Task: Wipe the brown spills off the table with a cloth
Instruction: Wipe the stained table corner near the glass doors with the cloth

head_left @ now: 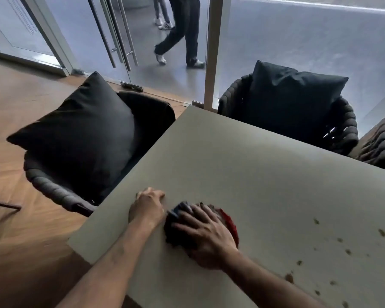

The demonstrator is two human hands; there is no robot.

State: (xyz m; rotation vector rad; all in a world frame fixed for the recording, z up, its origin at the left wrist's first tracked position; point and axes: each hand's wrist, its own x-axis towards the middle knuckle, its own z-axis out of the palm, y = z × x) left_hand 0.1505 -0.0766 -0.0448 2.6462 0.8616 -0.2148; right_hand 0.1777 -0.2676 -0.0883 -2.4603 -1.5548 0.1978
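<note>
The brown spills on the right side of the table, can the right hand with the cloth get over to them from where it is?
Probably yes. The right hand presses the cloth flat on the table, and only bare tabletop shows between it and the brown spills.

1. I see a flat grey-beige table [242, 156], its far corner pointing away from me.
2. A dark cloth [176, 230] with a red edge lies on the near-left area.
3. My right hand [209, 236] presses flat on the cloth.
4. My left hand [148, 207] rests on the tabletop just left of it.
5. Brown spills [340, 245] dot the near-right area.
</note>
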